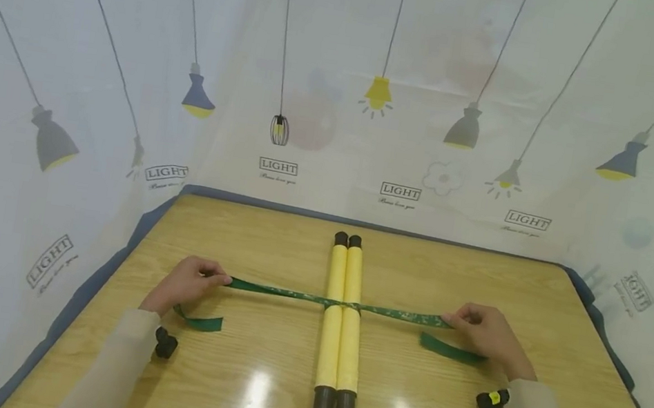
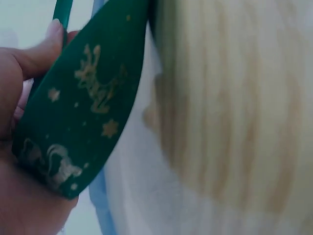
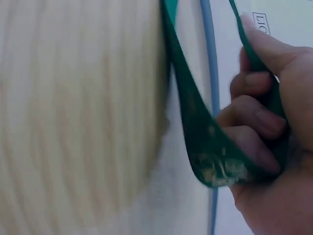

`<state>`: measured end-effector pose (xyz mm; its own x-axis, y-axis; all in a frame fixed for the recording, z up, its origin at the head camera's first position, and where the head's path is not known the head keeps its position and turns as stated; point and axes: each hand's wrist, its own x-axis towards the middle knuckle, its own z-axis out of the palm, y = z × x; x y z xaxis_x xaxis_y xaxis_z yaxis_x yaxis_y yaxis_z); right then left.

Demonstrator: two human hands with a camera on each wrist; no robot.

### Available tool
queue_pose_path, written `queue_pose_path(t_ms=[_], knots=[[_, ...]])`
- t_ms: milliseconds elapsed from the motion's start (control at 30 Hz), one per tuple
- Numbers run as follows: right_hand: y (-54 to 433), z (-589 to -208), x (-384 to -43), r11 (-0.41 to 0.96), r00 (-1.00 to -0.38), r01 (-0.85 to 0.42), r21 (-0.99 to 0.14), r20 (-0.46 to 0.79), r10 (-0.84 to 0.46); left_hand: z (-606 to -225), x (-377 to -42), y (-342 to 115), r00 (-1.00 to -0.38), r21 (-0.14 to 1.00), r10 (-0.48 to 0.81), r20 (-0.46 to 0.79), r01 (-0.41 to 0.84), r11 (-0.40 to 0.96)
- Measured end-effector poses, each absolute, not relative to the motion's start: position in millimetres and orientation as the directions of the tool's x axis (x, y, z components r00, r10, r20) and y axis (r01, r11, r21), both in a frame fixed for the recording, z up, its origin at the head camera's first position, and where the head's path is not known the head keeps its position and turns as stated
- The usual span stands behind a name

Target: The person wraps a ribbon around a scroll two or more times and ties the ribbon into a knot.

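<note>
Two yellow tubes [image 1: 330, 347] with black end caps lie side by side on the table, pointing away from me. A green ribbon [image 1: 283, 293] with gold reindeer and star prints wraps round their middle and crosses on top. My left hand [image 1: 190, 282] pinches one end of it, and my right hand [image 1: 484, 334] pinches the other, so both lengths run taut sideways. Past each hand a loose tail hangs down towards the table. In the left wrist view the ribbon [image 2: 93, 98] loops by the palm; in the right wrist view the curled fingers [image 3: 254, 117] hold it.
The wooden table [image 1: 259, 243] has a blue-grey edge around it. Behind it hangs a white sheet [image 1: 334, 149] printed with lamps. Black wrist cameras sit below each sleeve, one on the left [image 1: 166, 343] and one on the right [image 1: 491, 402].
</note>
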<state>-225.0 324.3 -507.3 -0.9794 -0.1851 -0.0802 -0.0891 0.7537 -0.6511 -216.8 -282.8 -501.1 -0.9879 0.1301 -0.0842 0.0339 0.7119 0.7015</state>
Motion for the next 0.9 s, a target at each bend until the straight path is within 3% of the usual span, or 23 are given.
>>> queue_pose_path(t_ms=[233, 567, 900], knots=[[345, -495, -217, 0.777, -0.984, -0.091, -0.623, -0.062, -0.165, -491, -215, -309, -0.988, 0.684, 0.106, -0.116, -0.002, 0.73], [393, -477, -210, 0.843, -0.992, -0.095, -0.529, -0.023, -0.127, -476, -200, -345, -0.985, 0.621, 0.156, -0.076, 0.076, 0.78], [433, -485, -204, 0.887, -0.997, -0.078, -0.454, 0.032, -0.072, -474, -194, -368, -0.989, 0.549, 0.114, -0.092, 0.045, 0.834]])
